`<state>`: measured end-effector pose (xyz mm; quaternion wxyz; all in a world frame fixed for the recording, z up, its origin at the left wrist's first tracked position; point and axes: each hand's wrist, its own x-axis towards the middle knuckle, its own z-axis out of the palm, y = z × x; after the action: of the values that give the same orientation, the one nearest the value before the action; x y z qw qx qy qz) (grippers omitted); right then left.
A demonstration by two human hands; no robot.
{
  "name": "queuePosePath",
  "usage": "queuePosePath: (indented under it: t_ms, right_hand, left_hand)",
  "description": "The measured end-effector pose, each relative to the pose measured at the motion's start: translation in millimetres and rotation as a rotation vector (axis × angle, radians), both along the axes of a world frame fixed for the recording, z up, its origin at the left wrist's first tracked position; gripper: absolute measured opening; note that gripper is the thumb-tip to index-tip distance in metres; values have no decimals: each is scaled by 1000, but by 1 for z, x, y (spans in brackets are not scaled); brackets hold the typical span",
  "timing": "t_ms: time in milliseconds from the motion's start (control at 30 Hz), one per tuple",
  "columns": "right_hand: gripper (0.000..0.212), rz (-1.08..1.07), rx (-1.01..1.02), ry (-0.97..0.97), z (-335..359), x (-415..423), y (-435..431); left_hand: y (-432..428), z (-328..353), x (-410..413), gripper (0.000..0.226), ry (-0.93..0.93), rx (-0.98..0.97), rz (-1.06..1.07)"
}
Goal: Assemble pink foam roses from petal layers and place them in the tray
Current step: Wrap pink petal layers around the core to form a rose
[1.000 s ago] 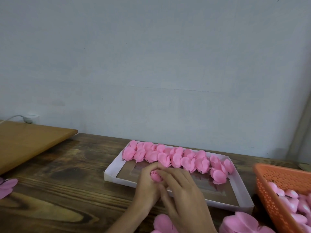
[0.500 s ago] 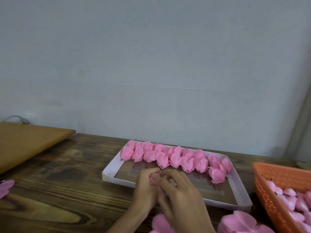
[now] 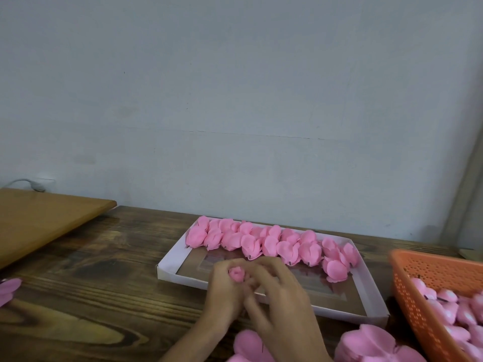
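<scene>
A small pink foam rose bud (image 3: pixel 236 274) sits between the fingers of both hands, just above the near left edge of the white tray (image 3: pixel 171 257). My left hand (image 3: pixel 222 296) wraps it from the left, and my right hand (image 3: pixel 279 299) pinches it from the right. Several finished pink roses (image 3: pixel 261 240) lie in a row along the tray's far side. Flat pink petal layers (image 3: pixel 366 343) are stacked on the table at the bottom right, and another petal layer (image 3: pixel 247 346) lies below my hands.
An orange perforated basket (image 3: pixel 428 273) holding several pink buds stands at the right. A light wooden board (image 3: pixel 39 220) lies at the far left of the dark wooden table (image 3: pixel 91 283). More pink petals (image 3: pixel 7 290) poke in at the left edge. A pale wall rises behind.
Both hands stay together on the bud; the fingers have shifted around it, and it now shows more clearly between them. The view has drifted slightly.
</scene>
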<state>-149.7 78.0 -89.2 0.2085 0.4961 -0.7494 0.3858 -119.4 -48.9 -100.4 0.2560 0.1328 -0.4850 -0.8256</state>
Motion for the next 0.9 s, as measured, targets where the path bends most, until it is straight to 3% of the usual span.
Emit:
queuePosePath:
  t_ms: [67,133,267,333,467,600,767,900]
  right_hand:
    - [30,20,-145,-195,-3,-3,-2]
    - [25,40,-171,-353,-4,-8,-4]
    - [31,121,-100,-413,-4,-3,-4]
    - [36,124,-144,-428,-2,3,-6]
    - [27,102,-217,-535,1,5,-7]
    - [30,268,-214,-844,6,1,-9]
    - [35,533,-177,-1420,10,-2,-8]
    - [21,457,-176,-1480,16,5,-7]
  left_hand:
    - [-4,-5,0,28,12,-164,118]
    - [-8,-6,3,34,-3,-161,142]
    - [-3,2,9,15,68,-14,-66]
    - [5,3,12,31,78,-29,-133]
    - [11,7,13,34,105,-11,-184]
    - [10,9,15,39,152,-15,-256]
    - [5,11,19,50,172,-43,-333]
    - [4,12,20,54,140,-116,-318]
